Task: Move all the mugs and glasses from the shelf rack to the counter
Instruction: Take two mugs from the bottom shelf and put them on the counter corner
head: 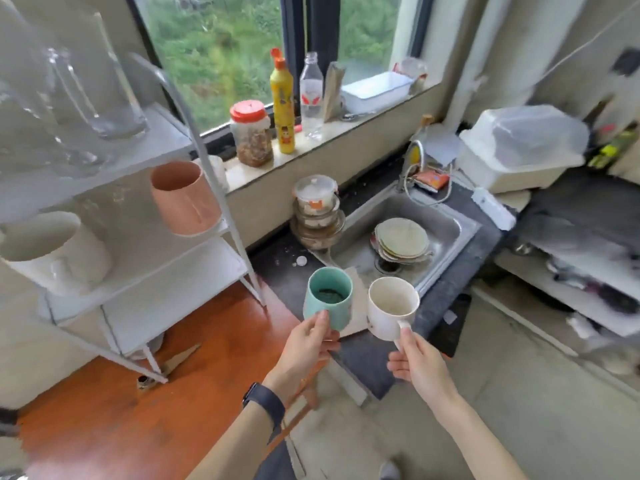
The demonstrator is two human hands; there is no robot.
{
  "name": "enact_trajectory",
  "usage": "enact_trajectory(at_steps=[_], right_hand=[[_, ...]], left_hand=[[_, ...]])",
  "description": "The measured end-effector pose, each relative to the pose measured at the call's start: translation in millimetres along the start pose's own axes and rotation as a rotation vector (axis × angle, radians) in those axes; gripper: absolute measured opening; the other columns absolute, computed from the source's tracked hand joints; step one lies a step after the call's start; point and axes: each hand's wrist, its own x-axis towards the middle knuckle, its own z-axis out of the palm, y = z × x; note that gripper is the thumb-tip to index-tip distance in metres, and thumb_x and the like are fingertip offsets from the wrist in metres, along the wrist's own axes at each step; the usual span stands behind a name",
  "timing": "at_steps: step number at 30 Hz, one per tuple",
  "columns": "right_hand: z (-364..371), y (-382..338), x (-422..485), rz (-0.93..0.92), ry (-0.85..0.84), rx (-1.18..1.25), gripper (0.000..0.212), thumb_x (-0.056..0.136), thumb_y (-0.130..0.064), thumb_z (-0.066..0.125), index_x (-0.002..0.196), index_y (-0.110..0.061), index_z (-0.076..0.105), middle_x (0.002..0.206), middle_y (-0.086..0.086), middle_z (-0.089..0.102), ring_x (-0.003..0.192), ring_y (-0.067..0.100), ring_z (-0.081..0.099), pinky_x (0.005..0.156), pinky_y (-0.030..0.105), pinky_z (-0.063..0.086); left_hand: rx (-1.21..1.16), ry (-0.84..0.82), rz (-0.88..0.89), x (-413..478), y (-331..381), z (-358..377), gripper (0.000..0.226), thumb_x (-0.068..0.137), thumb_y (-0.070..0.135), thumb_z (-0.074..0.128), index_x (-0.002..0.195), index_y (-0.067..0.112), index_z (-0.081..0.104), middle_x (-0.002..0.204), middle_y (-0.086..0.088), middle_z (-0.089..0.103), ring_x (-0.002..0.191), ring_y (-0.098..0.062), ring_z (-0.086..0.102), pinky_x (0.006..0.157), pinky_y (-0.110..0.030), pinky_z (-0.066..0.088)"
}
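I'm in a small home kitchen. Evidence: steel sink set in a dark counter, with plates stacked in the basin. Lidded glass food containers are piled just beside it. The window sill holds a red-lidded jar, a yellow squeeze bottle and a clear plastic bottle. White shelf rack on my left carries mugs and tall glasses. Greenery shows outside the window.
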Motion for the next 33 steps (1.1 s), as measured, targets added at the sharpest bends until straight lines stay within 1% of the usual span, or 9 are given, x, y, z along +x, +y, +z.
enact_trajectory(at_steps=[4, 8, 13, 17, 19, 23, 27, 30, 33], right_hand=[[-86.8, 1.6, -20.6, 0.002, 0.210, 0.065, 0.041, 0.104, -0.043, 0.044, 0.090, -0.010, 0.063, 0.077, 0.012, 0.065, 0.061, 0.018, 0.068, 0.060, 0.031, 0.056], [-178.8, 7.9, -46.4, -0.022, 0.406, 0.099, 0.043, 0.104, -0.046, 0.043, 0.092, -0.012, 0.066, 0.078, 0.011, 0.068, 0.061, 0.013, 0.071, 0.062, 0.031, 0.059], [-302.4, 28.7, -77.9, -0.021, 0.612, 0.188, 0.044, 0.102, -0.048, 0.045, 0.091, -0.011, 0.066, 0.077, 0.010, 0.069, 0.061, 0.014, 0.071, 0.062, 0.031, 0.057], [-402.9, 42.4, -96.7, -0.048, 0.716, 0.183, 0.048, 0.100, -0.052, 0.046, 0.084, -0.011, 0.065, 0.068, 0.004, 0.069, 0.061, 0.018, 0.072, 0.064, 0.037, 0.060], [-446.9, 48.1, -103.8, -0.066, 0.755, 0.177, 0.048, 0.100, -0.051, 0.047, 0.083, -0.009, 0.064, 0.064, 0.000, 0.069, 0.062, 0.018, 0.071, 0.067, 0.039, 0.061], [-517.5, 54.8, -116.6, -0.102, 0.812, 0.207, 0.039, 0.100, -0.049, 0.049, 0.085, -0.017, 0.066, 0.064, -0.003, 0.067, 0.061, 0.015, 0.071, 0.065, 0.036, 0.060], [-573.3, 61.7, -123.6, -0.128, 0.867, 0.211, 0.034, 0.101, -0.046, 0.050, 0.084, -0.021, 0.065, 0.064, -0.003, 0.066, 0.061, 0.014, 0.070, 0.062, 0.030, 0.059], [-612.6, 69.9, -123.6, -0.127, 0.911, 0.224, 0.034, 0.102, -0.042, 0.050, 0.086, -0.016, 0.065, 0.065, -0.001, 0.065, 0.060, 0.011, 0.070, 0.058, 0.025, 0.057], [-654.1, 75.9, -116.0, -0.118, 0.945, 0.239, 0.035, 0.102, -0.042, 0.050, 0.087, -0.013, 0.064, 0.065, -0.001, 0.065, 0.060, 0.013, 0.069, 0.057, 0.025, 0.056]], left_hand=[[0.075, -0.181, 0.032, 14.6, 27.4, 85.1, 0.032, 0.102, 0.045, 0.042, 0.093, 0.022, 0.061, 0.087, -0.002, 0.069, 0.070, -0.012, 0.069, 0.066, -0.027, 0.045], [0.107, -0.321, 0.086, 19.0, 53.7, 175.1, 0.034, 0.100, 0.045, 0.047, 0.085, 0.018, 0.061, 0.075, 0.000, 0.070, 0.059, -0.006, 0.064, 0.055, -0.018, 0.045], [0.168, -0.501, 0.175, 6.1, 84.5, 303.6, 0.039, 0.094, 0.053, 0.052, 0.095, 0.016, 0.065, 0.083, -0.002, 0.070, 0.078, -0.017, 0.068, 0.061, -0.019, 0.049], [0.136, -0.643, 0.243, -11.3, 102.6, 407.6, 0.037, 0.096, 0.048, 0.051, 0.102, 0.012, 0.055, 0.091, -0.012, 0.052, 0.085, -0.025, 0.049, 0.065, -0.028, 0.037], [0.164, -0.672, 0.257, -19.2, 109.2, 455.5, 0.031, 0.100, 0.046, 0.048, 0.100, 0.015, 0.055, 0.091, -0.011, 0.054, 0.084, -0.023, 0.051, 0.067, -0.029, 0.038], [0.190, -0.749, 0.263, -35.7, 118.3, 542.0, 0.039, 0.100, 0.047, 0.050, 0.103, 0.010, 0.061, 0.090, -0.005, 0.067, 0.081, -0.021, 0.061, 0.078, -0.034, 0.046], [0.208, -0.803, 0.268, -44.1, 125.2, 619.4, 0.043, 0.100, 0.044, 0.051, 0.110, 0.002, 0.057, 0.088, -0.003, 0.070, 0.078, -0.018, 0.065, 0.073, -0.029, 0.054], [0.236, -0.827, 0.267, -44.9, 128.7, 674.0, 0.037, 0.100, 0.044, 0.052, 0.105, 0.009, 0.062, 0.085, -0.001, 0.072, 0.073, -0.016, 0.068, 0.081, -0.039, 0.054], [0.244, -0.866, 0.281, -38.6, 134.5, 726.7, 0.025, 0.100, 0.043, 0.053, 0.097, 0.021, 0.065, 0.090, -0.007, 0.074, 0.073, -0.013, 0.070, 0.077, -0.032, 0.058]])
